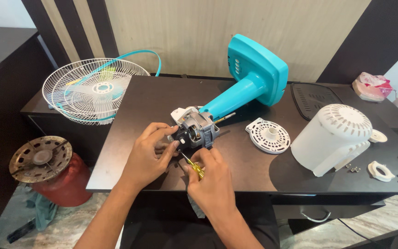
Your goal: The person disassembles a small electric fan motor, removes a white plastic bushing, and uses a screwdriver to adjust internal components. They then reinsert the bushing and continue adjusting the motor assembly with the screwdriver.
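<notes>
At the middle of the frame, on the dark counter [134, 161], lies the fan motor [198, 130], still joined to the teal stand [249, 90] that slants toward the upper right; the left hand [146, 154] is closed around the motor's near end, and the right hand [210, 177] is pinched shut on a small yellow-handled screwdriver [194, 167] whose tip points at the motor. That motor looks like bare metal and windings, so I judge it heavy, stiff and sharp-edged: best gripped by its solid frame, not by the thin shaft [224, 118]. Right of it, the white cover [332, 138] and disc [268, 135] look light, brittle plastic.
</notes>
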